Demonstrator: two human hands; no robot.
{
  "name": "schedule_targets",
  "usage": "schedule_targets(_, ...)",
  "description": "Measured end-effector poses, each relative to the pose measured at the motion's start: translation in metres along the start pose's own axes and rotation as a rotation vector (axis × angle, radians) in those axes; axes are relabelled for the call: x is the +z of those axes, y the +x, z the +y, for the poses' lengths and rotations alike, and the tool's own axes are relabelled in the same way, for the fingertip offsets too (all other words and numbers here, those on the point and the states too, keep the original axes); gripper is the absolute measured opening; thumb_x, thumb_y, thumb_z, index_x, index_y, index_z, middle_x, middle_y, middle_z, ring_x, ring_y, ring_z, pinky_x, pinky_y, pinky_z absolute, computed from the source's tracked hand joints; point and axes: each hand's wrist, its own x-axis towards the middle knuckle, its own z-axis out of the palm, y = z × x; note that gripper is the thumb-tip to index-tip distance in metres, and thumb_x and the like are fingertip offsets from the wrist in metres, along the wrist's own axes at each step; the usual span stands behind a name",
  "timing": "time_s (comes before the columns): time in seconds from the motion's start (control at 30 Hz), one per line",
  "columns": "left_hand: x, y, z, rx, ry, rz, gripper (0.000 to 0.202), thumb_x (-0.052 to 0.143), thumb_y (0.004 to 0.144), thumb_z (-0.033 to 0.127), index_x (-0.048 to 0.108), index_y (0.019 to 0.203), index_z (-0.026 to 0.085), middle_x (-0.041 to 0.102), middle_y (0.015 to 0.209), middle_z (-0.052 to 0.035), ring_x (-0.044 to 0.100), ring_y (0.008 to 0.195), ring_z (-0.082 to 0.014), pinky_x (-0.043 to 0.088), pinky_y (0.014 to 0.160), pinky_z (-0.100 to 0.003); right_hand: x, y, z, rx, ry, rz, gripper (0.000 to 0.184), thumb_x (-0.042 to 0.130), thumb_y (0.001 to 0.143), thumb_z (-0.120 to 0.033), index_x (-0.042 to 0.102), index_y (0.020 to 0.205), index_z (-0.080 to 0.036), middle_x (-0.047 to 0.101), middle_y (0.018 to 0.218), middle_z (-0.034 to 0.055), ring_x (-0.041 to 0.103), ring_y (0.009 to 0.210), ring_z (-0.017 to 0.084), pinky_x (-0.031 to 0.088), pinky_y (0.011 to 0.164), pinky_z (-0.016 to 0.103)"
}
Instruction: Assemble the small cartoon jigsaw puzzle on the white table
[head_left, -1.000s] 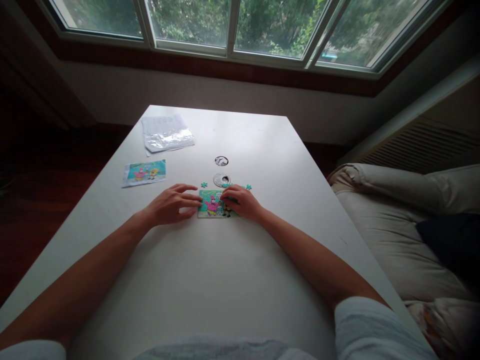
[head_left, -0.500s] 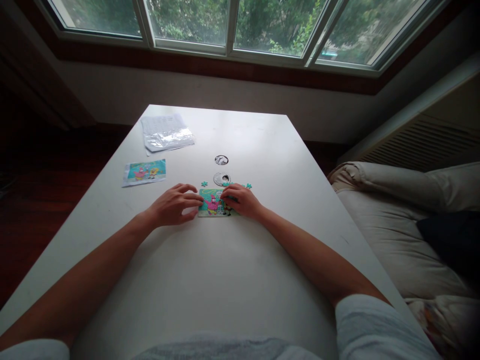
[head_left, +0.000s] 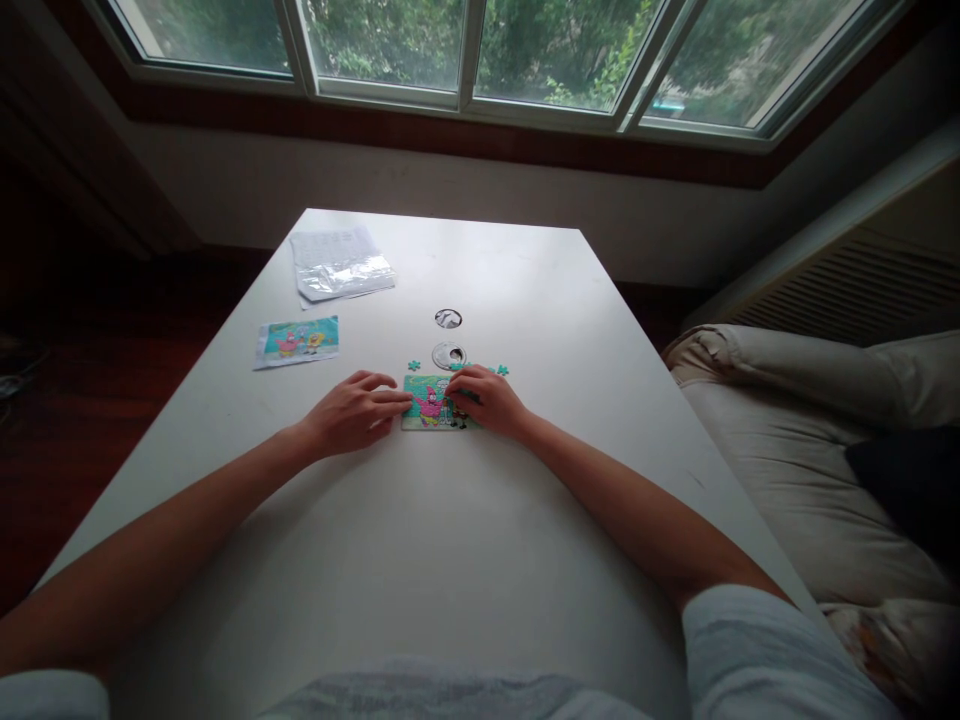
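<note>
A small cartoon jigsaw puzzle [head_left: 429, 408], with a pink starfish figure on a green-blue ground, lies flat on the white table. My left hand [head_left: 358, 412] is at its left edge, fingers stretched and apart, the fingertips touching the border. Over the puzzle's right part rests my right hand [head_left: 487, 398], its fingers bent together on the surface; whatever they pinch is hidden beneath them. A loose teal puzzle piece [head_left: 414, 366] sits just behind the puzzle's top left corner. Another loose piece [head_left: 503, 370] lies behind my right hand, with more teal bits partly covered by the fingers.
Two round holes [head_left: 448, 319] are in the table [head_left: 420, 560] beyond the puzzle. A printed picture sheet [head_left: 300, 342] with the same cartoon lies at the left. Papers in a clear plastic bag [head_left: 343, 265] are at the far left. A beige sofa [head_left: 780, 450] stands right of the table.
The left hand's fingers have drawn slightly closer together at the puzzle's edge. The right hand stays over the same part of the puzzle. The whole view has shifted a little.
</note>
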Motion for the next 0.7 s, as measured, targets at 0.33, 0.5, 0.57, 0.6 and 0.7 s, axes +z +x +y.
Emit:
schedule_targets(0.33, 0.016, -0.019, -0.004, 0.02, -0.06, 0.102, 0.051, 0.054, 0.093, 0.017, 0.059, 0.142, 0.031, 0.065, 0.139, -0.0011, 0.05, 0.138, -0.0275, 0.043, 0.112, -0.049, -0.003, 0.0, -0.004, 0.001, 0.034, 0.004, 0.014, 0.057, 0.097, -0.022, 0.071, 0.097, -0.024, 0.072, 0.095, 0.0052, 0.063, 0.092, 0.02, 0.048, 0.084, 0.033)
schedule_targets(0.5, 0.014, -0.019, -0.005, 0.004, -0.07, 0.138, 0.042, 0.056, 0.093, 0.018, 0.066, 0.132, 0.029, 0.07, 0.132, -0.0014, 0.057, 0.129, -0.0264, 0.048, 0.107, -0.046, -0.011, 0.001, 0.005, 0.091, -0.056, 0.155, 0.016, 0.054, 0.098, -0.023, 0.071, 0.098, -0.024, 0.07, 0.098, 0.006, 0.061, 0.096, 0.021, 0.048, 0.087, 0.035)
schedule_targets(0.57, 0.013, -0.018, -0.005, -0.013, -0.067, 0.141, 0.04, 0.056, 0.093, 0.018, 0.066, 0.131, 0.028, 0.07, 0.131, -0.0011, 0.058, 0.126, -0.0259, 0.049, 0.106, -0.045, -0.013, 0.003, 0.013, 0.148, -0.136, 0.182, 0.015, 0.057, 0.097, -0.024, 0.071, 0.101, -0.024, 0.069, 0.102, 0.0068, 0.059, 0.101, 0.023, 0.048, 0.091, 0.037)
schedule_targets(0.6, 0.013, -0.017, -0.004, -0.02, -0.068, 0.14, 0.04, 0.056, 0.093, 0.018, 0.066, 0.131, 0.028, 0.07, 0.131, -0.0011, 0.059, 0.125, -0.0257, 0.049, 0.105, -0.045, -0.014, 0.004, 0.017, 0.176, -0.177, 0.178, 0.015, 0.058, 0.096, -0.025, 0.072, 0.104, -0.024, 0.069, 0.104, 0.0073, 0.058, 0.103, 0.024, 0.047, 0.092, 0.039)
schedule_targets(0.7, 0.014, -0.016, -0.003, -0.039, -0.068, 0.133, 0.04, 0.057, 0.093, 0.019, 0.066, 0.13, 0.028, 0.07, 0.131, -0.0015, 0.059, 0.124, -0.0259, 0.05, 0.104, -0.045, -0.012, 0.009, 0.025, 0.233, -0.266, 0.127, 0.021, 0.062, 0.096, -0.029, 0.072, 0.114, -0.025, 0.067, 0.109, 0.0082, 0.056, 0.104, 0.026, 0.046, 0.094, 0.041)
